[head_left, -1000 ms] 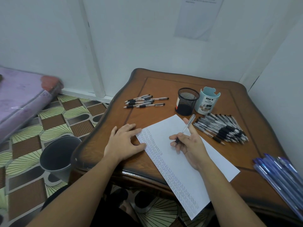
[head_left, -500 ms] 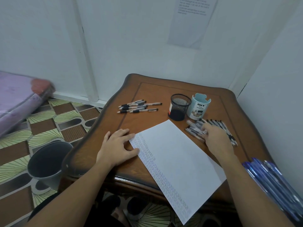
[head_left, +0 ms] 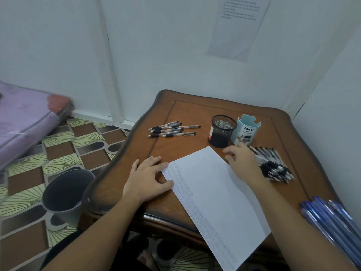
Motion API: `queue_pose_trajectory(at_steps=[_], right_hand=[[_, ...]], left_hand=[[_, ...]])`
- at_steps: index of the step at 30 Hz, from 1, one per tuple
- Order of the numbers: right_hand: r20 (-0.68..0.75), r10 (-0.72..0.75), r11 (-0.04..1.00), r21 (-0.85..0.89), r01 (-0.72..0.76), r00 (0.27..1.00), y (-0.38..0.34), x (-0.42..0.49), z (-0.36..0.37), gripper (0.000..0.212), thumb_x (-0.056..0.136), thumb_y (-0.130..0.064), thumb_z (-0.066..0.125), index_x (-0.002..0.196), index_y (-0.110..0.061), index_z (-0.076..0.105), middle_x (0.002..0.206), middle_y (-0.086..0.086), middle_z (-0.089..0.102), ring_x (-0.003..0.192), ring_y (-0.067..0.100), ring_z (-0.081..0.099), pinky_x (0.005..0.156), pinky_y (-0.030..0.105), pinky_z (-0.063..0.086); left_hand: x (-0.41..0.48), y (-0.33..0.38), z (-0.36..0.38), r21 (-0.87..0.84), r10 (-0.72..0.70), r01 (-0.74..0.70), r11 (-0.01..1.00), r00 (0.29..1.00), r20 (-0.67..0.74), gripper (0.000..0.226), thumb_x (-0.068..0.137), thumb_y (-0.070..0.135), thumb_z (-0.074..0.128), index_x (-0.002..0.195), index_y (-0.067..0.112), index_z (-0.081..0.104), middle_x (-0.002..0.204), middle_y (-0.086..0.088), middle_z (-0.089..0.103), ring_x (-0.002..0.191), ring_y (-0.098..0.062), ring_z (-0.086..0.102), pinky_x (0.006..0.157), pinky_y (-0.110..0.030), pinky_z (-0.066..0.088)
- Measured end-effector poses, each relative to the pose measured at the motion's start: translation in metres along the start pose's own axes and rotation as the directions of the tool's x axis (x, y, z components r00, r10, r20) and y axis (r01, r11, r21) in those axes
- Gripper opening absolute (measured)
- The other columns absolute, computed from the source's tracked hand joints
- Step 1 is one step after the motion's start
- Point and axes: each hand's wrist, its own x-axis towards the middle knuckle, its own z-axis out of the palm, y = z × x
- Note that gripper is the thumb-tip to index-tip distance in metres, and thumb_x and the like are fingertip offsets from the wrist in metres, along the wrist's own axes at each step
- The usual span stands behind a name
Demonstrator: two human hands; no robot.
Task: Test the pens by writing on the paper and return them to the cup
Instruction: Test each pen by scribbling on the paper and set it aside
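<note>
Your wooden tabletop [head_left: 195,114] is glossy brown with a wavy scalloped rim and an inset groove border. Off its left edge there's patterned floor tile, a purple plastic-wrapped mattress [head_left: 23,118], and a round grey bucket [head_left: 66,194] standing just beside the near left corner.

The white paper sheet [head_left: 214,192] lies skewed across the middle. Its near corner overhangs the near edge, and rows of small scribbles run down its left margin.

Your left hand [head_left: 148,177] lies flat with the fingers loosely spread, palm on the wood and thumb and fingertips on the sheet's left margin. Your right hand [head_left: 243,163] is over the sheet's far right edge, touching the pile; it's blurred, so you can't tell if the fingers pinch a pen.

The pile of black-grip pens [head_left: 273,167], clear barrels, sits by the right edge. A bundle of blue pens [head_left: 332,218] is at the near right corner.

The black wire-mesh cup [head_left: 222,132], a cylinder, stands near the far edge. It touches a pale blue cup [head_left: 246,131] with a notched rim and a "DIY" label.

A small cluster of pens [head_left: 172,130] lies flat near the far left corner.
</note>
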Motion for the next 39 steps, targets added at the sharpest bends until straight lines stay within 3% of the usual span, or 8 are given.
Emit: queue_pose_trajectory(at_steps=[11,15,21,23,26,30,34,39], right_hand=[[0.295,0.032,0.992,-0.128,0.006,0.955,-0.093,0.093,0.075,0.062,0.097,0.0,0.039,0.156,-0.011,0.021,0.159,0.006,0.027,0.136,0.034,0.031,0.109,0.041,0.033],[0.237,0.088,0.991,-0.118,-0.061,0.968,-0.089,0.105,0.083,0.03,0.1,-0.016,0.044,0.126,-0.014,0.059,0.136,0.011,0.047,0.123,0.032,0.043,0.102,0.043,0.041],[0.151,0.055,0.981,0.177,-0.082,0.987,-0.084,0.092,0.069,0.005,0.088,-0.023,0.069,0.09,-0.026,0.064,0.115,0.005,0.049,0.109,0.027,0.051,0.098,0.042,0.047],[0.105,0.087,0.88,0.458,-0.126,0.991,-0.085,0.082,0.052,0.011,0.085,-0.02,0.074,0.083,-0.024,0.065,0.103,0.001,0.057,0.101,0.022,0.055,0.09,0.037,0.05],[0.116,0.179,0.469,0.863,-0.188,0.977,-0.091,0.064,0.023,0.012,0.09,-0.012,0.069,0.083,-0.017,0.061,0.089,-0.004,0.064,0.091,0.017,0.059,0.075,0.029,0.049],[0.175,0.204,-0.048,0.985,-0.168,0.963,-0.092,0.042,0.002,0.017,0.106,-0.017,0.043,0.115,-0.027,0.053,0.079,0.001,0.068,0.068,0.018,0.065,0.062,0.032,0.053],[0.19,0.14,0.024,0.981,-0.195,0.972,-0.088,0.021,-0.008,0.035,0.105,-0.014,0.04,0.123,-0.042,0.053,0.061,0.0,0.042,0.045,0.011,0.026,0.041,0.019,0.02],[0.149,0.142,0.166,0.971,-0.172,0.979,-0.079,0.001,-0.007,0.01,0.102,-0.012,0.051,0.101,-0.022,0.053,0.053,0.0,0.032,0.039,0.012,0.023,0.039,0.019,0.021]], left_hand=[[-0.001,0.0,-0.003,-0.003,-0.003,0.003,1.0,1.0,0.011,0.074,0.075,0.074,0.049,0.141,0.043,0.043,0.156,0.017,0.027,0.145,-0.003,0.011,0.118,-0.04,-0.008],[0.0,0.0,-0.004,-0.006,-0.008,0.008,1.0,1.0,0.013,0.07,0.079,0.07,0.053,0.142,0.042,0.042,0.156,0.017,0.026,0.146,-0.003,0.01,0.118,-0.04,-0.01],[0.0,-0.001,-0.003,-0.007,-0.005,0.005,1.0,1.0,0.013,0.072,0.076,0.072,0.051,0.141,0.042,0.043,0.156,0.016,0.026,0.146,-0.003,0.01,0.118,-0.039,-0.01],[-0.001,-0.002,-0.003,-0.009,-0.008,0.008,1.0,1.0,0.016,0.073,0.075,0.072,0.049,0.141,0.042,0.043,0.156,0.017,0.026,0.146,-0.003,0.011,0.117,-0.039,-0.009],[-0.001,-0.002,-0.003,0.003,-0.009,0.009,1.0,1.0,0.03,0.072,0.076,0.073,0.049,0.142,0.043,0.042,0.156,0.016,0.025,0.146,-0.004,0.01,0.118,-0.04,-0.008],[-0.003,0.002,-0.005,0.01,-0.009,0.009,1.0,1.0,0.011,0.075,0.072,0.075,0.044,0.14,0.045,0.043,0.156,0.017,0.026,0.146,-0.004,0.012,0.118,-0.039,-0.007],[-0.004,0.003,-0.006,0.009,-0.008,0.008,1.0,1.0,0.012,0.083,0.065,0.079,0.035,0.14,0.045,0.044,0.156,0.017,0.027,0.146,-0.003,0.013,0.118,-0.039,-0.006],[-0.002,0.003,-0.004,0.011,-0.006,0.006,1.0,1.0,-0.001,0.085,0.063,0.08,0.034,0.139,0.045,0.045,0.155,0.018,0.028,0.145,-0.003,0.014,0.118,-0.039,-0.004]])
